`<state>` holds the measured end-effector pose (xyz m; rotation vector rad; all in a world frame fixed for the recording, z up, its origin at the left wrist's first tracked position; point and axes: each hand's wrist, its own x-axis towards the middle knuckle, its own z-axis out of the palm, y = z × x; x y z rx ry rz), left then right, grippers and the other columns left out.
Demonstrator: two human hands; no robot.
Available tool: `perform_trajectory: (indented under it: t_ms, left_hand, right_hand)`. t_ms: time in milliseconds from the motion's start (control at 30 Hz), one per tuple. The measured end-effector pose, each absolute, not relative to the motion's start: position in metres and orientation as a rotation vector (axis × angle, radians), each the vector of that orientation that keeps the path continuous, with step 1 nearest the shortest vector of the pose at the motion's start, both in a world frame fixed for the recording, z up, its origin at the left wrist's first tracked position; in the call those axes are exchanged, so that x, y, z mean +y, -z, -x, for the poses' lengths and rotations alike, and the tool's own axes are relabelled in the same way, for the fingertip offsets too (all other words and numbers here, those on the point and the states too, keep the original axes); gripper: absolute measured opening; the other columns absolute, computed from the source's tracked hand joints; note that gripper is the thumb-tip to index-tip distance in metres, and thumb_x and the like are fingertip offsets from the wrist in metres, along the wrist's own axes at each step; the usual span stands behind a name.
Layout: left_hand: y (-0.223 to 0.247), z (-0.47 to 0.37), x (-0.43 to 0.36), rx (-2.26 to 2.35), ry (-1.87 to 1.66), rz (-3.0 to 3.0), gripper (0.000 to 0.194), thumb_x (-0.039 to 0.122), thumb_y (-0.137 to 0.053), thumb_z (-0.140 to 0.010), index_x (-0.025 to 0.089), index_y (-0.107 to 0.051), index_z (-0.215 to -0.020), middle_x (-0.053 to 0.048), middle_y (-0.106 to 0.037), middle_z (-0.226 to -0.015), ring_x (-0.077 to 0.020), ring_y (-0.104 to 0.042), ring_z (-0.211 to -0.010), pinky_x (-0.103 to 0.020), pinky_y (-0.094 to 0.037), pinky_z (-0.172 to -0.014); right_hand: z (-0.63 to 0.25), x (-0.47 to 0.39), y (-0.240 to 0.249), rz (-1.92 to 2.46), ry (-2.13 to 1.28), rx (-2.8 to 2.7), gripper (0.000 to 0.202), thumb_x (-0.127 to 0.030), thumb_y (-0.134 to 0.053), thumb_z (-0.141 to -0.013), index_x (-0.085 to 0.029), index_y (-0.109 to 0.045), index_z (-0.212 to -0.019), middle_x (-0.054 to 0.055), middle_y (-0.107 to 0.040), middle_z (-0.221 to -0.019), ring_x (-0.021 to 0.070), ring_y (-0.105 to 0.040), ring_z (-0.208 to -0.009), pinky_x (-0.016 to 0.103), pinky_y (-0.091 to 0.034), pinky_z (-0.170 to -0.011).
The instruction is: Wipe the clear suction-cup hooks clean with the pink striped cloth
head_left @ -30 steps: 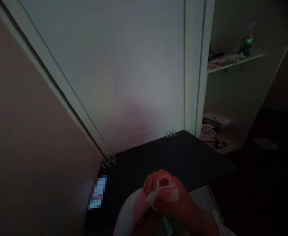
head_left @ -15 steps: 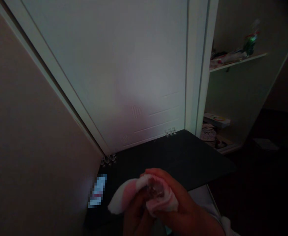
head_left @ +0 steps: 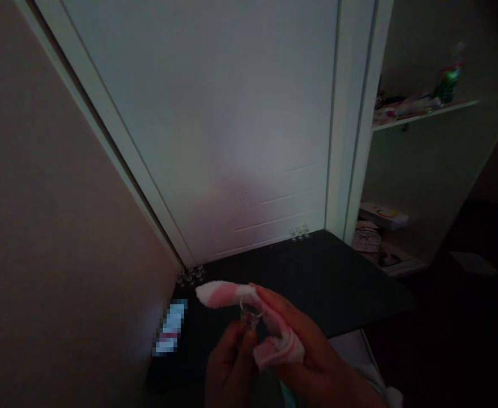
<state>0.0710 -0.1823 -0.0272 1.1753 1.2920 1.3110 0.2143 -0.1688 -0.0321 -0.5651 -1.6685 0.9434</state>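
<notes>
My left hand [head_left: 227, 362] is closed on the lower part of a small clear glass [head_left: 251, 309], its round rim facing up toward me. A pink-and-white cloth [head_left: 221, 294] is gripped in my right hand [head_left: 303, 334], partly wrapped over the fingers. One end of the cloth sticks out to the left behind the glass. The glass rim lies beside the cloth; whether the two touch I cannot tell. Both hands are above the near part of a dark tabletop [head_left: 299, 277].
Several small clear glasses [head_left: 191, 275] stand at the table's back left corner, more glasses [head_left: 299, 232] at the back right. A bright, pixelated rectangle [head_left: 171, 328] lies at the left edge. White panel [head_left: 232, 113] behind; shelves with a green bottle [head_left: 447, 82] and white box [head_left: 384, 215] at right.
The glass was inside the cloth between both hands; now my left hand has drawn it out to the left of the bunched cloth. The cloth has opened out. The view has shifted slightly.
</notes>
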Motion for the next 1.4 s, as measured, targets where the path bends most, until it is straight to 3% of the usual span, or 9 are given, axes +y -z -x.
perform_trajectory:
  t_ms: [267, 500, 800, 933, 1067, 1267, 1400]
  left_hand:
    - [0.022, -0.065, -0.183, 1.418, -1.324, -1.395, 0.041, 0.056, -0.059, -0.074, 0.016, -0.066, -0.071, -0.001, -0.062, -0.062, -0.0161, -0.053, -0.060, -0.024, -0.040, -0.056]
    - [0.027, -0.066, -0.187, 1.436, -1.282, -1.612, 0.050, 0.062, -0.046, -0.079, 0.018, -0.069, -0.075, -0.003, -0.064, -0.063, -0.0185, -0.056, -0.059, -0.026, -0.041, -0.058]
    - [0.021, -0.064, -0.182, 1.491, -1.308, -1.487, 0.036, 0.051, -0.054, -0.080, 0.018, -0.065, -0.073, 0.000, -0.062, -0.063, -0.0163, -0.055, -0.062, -0.023, -0.040, -0.058]
    - [0.023, -0.066, -0.181, 1.533, -1.316, -1.491, 0.038, 0.052, -0.051, -0.082, 0.018, -0.064, -0.072, 0.001, -0.059, -0.061, -0.0156, -0.054, -0.059, -0.023, -0.039, -0.056]
    - [0.024, -0.064, -0.179, 1.596, -1.339, -1.555, 0.039, 0.053, -0.048, -0.084, 0.018, -0.060, -0.068, 0.002, -0.058, -0.060, -0.0148, -0.054, -0.057, -0.022, -0.039, -0.055]
    - [0.034, -0.060, -0.177, 1.640, -1.323, -1.750, 0.035, 0.047, -0.047, -0.086, 0.019, -0.062, -0.072, -0.001, -0.064, -0.067, -0.0156, -0.059, -0.063, -0.023, -0.043, -0.061]
    - [0.044, -0.067, -0.179, 1.582, -1.364, -1.749, 0.032, 0.045, -0.049, -0.086, 0.019, -0.065, -0.074, -0.002, -0.065, -0.067, -0.0169, -0.059, -0.063, -0.024, -0.043, -0.062]
  right_hand:
    - [-0.214, -0.164, 0.033, 0.604, -0.698, -1.741, 0.065, -0.015, -0.058, -0.082, -0.031, -0.036, -0.141, 0.005, -0.045, -0.143, 0.0254, -0.041, -0.131, 0.045, -0.025, -0.112]
    - [-0.215, -0.163, 0.034, 0.562, -0.630, -1.709, 0.067, -0.012, -0.058, -0.081, -0.035, -0.036, -0.140, 0.001, -0.048, -0.141, 0.0236, -0.046, -0.128, 0.043, -0.030, -0.111]
    - [-0.217, -0.170, 0.031, 0.609, -0.686, -1.694, 0.062, -0.014, -0.058, -0.082, -0.037, -0.040, -0.137, -0.002, -0.049, -0.139, 0.0245, -0.046, -0.128, 0.043, -0.030, -0.111]
    - [-0.215, -0.169, 0.034, 0.636, -0.822, -1.634, 0.062, -0.015, -0.058, -0.083, -0.042, -0.040, -0.136, -0.004, -0.046, -0.142, 0.0210, -0.046, -0.128, 0.039, -0.035, -0.109]
    - [-0.212, -0.168, 0.039, 0.598, -1.085, -1.501, 0.053, -0.023, -0.060, -0.084, -0.039, -0.046, -0.133, 0.000, -0.048, -0.141, 0.0221, -0.048, -0.126, 0.039, -0.036, -0.107]
    - [-0.207, -0.162, 0.049, 0.543, -1.542, -1.033, 0.055, -0.033, -0.074, -0.069, -0.027, -0.060, -0.122, 0.009, -0.061, -0.128, 0.0282, -0.059, -0.112, 0.043, -0.043, -0.097]
    - [-0.207, -0.160, 0.047, 0.456, -1.657, -0.892, 0.057, -0.035, -0.079, -0.062, -0.025, -0.064, -0.116, 0.009, -0.066, -0.121, 0.0263, -0.064, -0.103, 0.038, -0.046, -0.092]
